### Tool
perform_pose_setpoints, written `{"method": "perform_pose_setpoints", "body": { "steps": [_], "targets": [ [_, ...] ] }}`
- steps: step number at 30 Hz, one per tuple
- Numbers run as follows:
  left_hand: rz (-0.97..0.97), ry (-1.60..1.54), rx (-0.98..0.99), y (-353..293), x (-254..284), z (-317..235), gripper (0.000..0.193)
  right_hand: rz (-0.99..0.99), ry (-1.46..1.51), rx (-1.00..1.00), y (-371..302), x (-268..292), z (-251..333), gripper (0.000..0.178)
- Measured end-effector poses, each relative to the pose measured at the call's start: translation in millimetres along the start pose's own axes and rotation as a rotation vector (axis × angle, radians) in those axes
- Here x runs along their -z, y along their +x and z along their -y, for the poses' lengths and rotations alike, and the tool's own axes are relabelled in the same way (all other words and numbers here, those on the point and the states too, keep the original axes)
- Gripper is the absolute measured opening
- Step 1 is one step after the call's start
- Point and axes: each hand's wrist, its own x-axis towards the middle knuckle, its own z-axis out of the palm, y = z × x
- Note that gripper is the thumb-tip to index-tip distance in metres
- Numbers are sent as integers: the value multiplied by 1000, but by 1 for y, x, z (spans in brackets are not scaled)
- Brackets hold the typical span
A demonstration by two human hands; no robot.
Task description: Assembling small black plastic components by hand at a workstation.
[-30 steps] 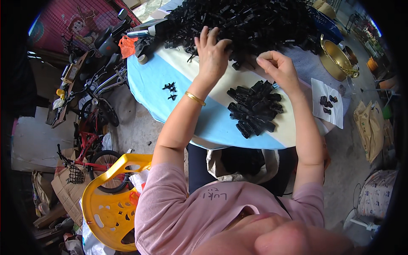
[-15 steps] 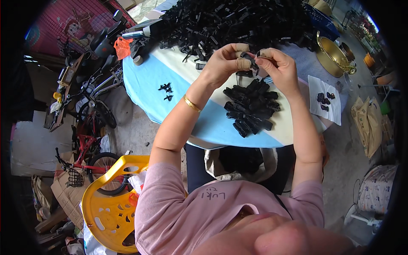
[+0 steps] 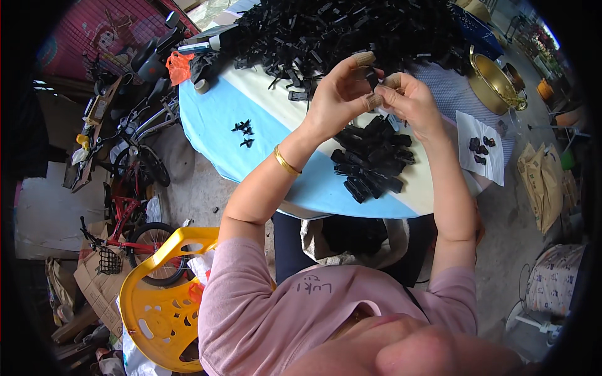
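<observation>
Above the table, a small black plastic part [image 3: 372, 79] is between my two hands, partly covered by fingers. My left hand [image 3: 335, 97], with beige tape round its fingers, has its thumb at the part's lower end and its index finger arched above. The thumb and fingers of my right hand [image 3: 411, 105] are pinched together at the part's right side; their exact grip is hidden. Just below lies a pile of black plastic parts [image 3: 373, 156] on the blue and cream tablecloth [image 3: 251, 169]. A huge heap of similar black pieces [image 3: 338, 31] covers the table's far side.
Several tiny black pieces [image 3: 244, 133] lie on the cloth at left. A white sheet [image 3: 467, 125] with several black bits is at right, near a gold-coloured pot [image 3: 489, 81]. An open cloth bag [image 3: 398, 241] sits on my lap; a yellow chair [image 3: 135, 301] stands at left.
My left index finger has lifted and spread away from the thumb, and the left hand has shifted slightly right. My right hand stays close by, its fingers pinched.
</observation>
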Motion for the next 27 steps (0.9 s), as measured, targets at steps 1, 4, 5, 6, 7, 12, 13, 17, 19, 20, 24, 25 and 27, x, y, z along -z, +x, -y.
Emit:
{"method": "perform_pose_setpoints", "body": {
  "steps": [1,4,5,6,7,12,13,17,19,20,24,25,27],
  "targets": [
    [-1,1,1,0,0,1,52,1,1,-1,0,-2,0,12],
    [-7,280,-42,0,-1,6,43,-44,28,23,0,-3,1,16],
    [-8,281,-42,0,1,5,43,-12,10,-12,0,0,0,15],
    [-7,210,12,0,4,5,42,19,-8,-47,0,2,0,13],
    [-5,139,67,1,6,5,42,19,-8,-46,0,1,1,13],
    [-73,87,24,1,4,6,37,-10,-75,82,-2,-4,-1,15],
    [-87,130,23,0,3,5,36,-8,-75,83,-3,-4,0,15],
    [-115,221,27,0,4,7,34,-26,-197,87,-5,-6,5,16],
    [-172,251,-32,0,4,11,32,-34,-236,90,-6,-7,5,16],
    [-171,251,-31,0,4,12,32,-43,-237,105,-6,-8,5,16],
    [-207,328,-153,-2,0,9,24,-91,-251,160,-6,-13,-3,13],
    [-216,382,-210,-4,-1,8,23,-91,-249,159,-6,-14,-4,13],
    [-217,434,-256,-6,-2,7,22,-75,-225,148,-7,-14,-5,13]
  ]
}}
